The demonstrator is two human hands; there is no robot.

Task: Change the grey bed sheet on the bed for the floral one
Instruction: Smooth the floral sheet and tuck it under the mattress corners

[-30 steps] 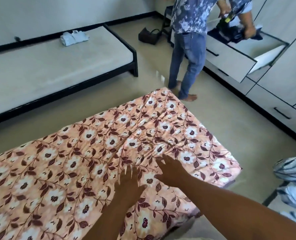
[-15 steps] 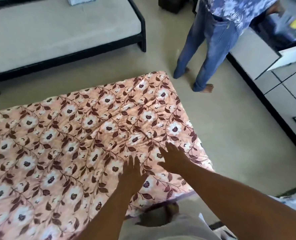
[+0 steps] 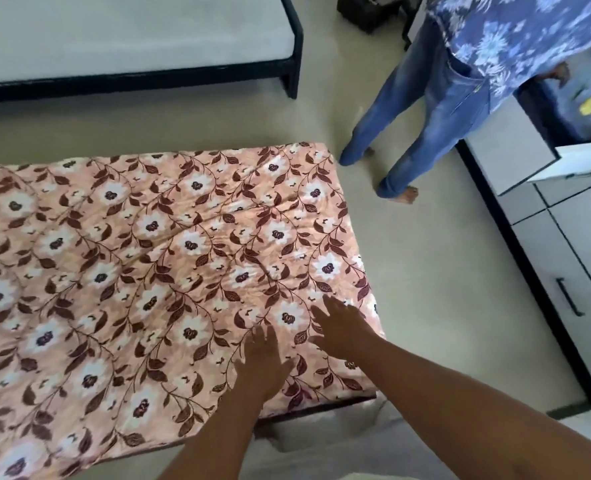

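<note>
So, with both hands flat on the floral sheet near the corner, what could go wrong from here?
1. The floral sheet shows creases in the middle. Smoothing only near the left hand and right hand may leave them.
2. Pushing toward the near right corner could drag the sheet off the bed there.
3. The other person stands close to the far corner, so walking around may cause a bump.
</note>
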